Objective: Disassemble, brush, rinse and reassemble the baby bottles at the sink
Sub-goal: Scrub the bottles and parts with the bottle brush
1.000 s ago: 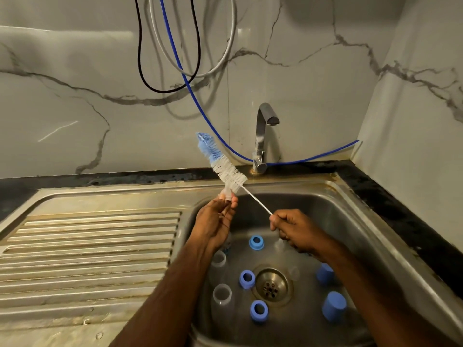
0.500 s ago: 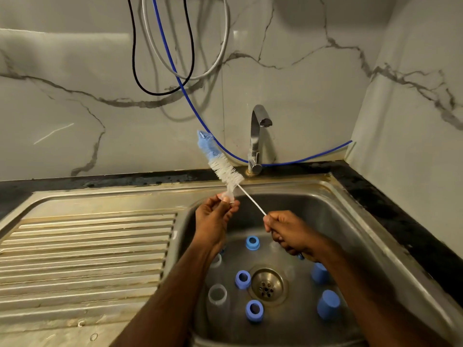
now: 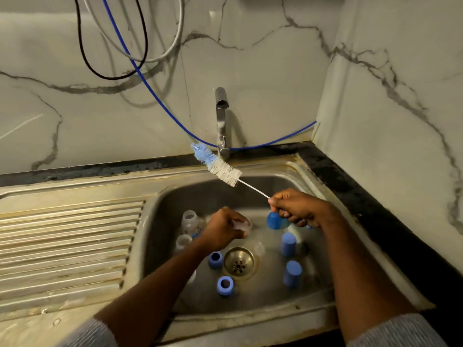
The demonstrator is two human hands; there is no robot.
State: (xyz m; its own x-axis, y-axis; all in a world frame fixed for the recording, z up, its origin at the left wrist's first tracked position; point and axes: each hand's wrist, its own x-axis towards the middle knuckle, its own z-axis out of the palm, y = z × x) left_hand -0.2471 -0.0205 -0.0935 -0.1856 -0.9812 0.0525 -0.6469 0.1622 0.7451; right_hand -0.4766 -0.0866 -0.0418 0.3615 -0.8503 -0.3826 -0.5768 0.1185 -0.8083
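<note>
Right hand: the right hand [image 3: 295, 209] is closed in a fist around the thin white wire handle of the bottle brush [image 3: 220, 166], held over the back right of the basin. A blue rounded piece [image 3: 275, 220], likely the handle's end, pokes out beneath the fist.
Brush: it slants up and to the left from the fist, white bristles first, then a blue tip that ends just beside the foot of the tap [image 3: 221, 121]. The bristles touch nothing.
Left hand: the left hand [image 3: 225, 231] hangs low in the basin, fingers curled around a small clear piece [image 3: 240, 225], blurred; I cannot tell which part it is.
Sink: a steel sink [image 3: 325, 306] with a ribbed draining board [image 3: 70, 246] on its left and a round drain [image 3: 238, 262] in the floor of the basin.
Bottles: two clear bottle bodies [image 3: 191, 221] sit at the left of the basin, open mouths up, partly hidden by the left wrist.
Collars: two blue screw rings [image 3: 225, 285] lie left of and in front of the drain.
Caps: two blue caps [image 3: 292, 270] stand to the right of the drain, one behind the other.
Wall: marble-look panels, with black, grey and blue cables [image 3: 140, 68] looping down; the blue one runs behind the tap.
</note>
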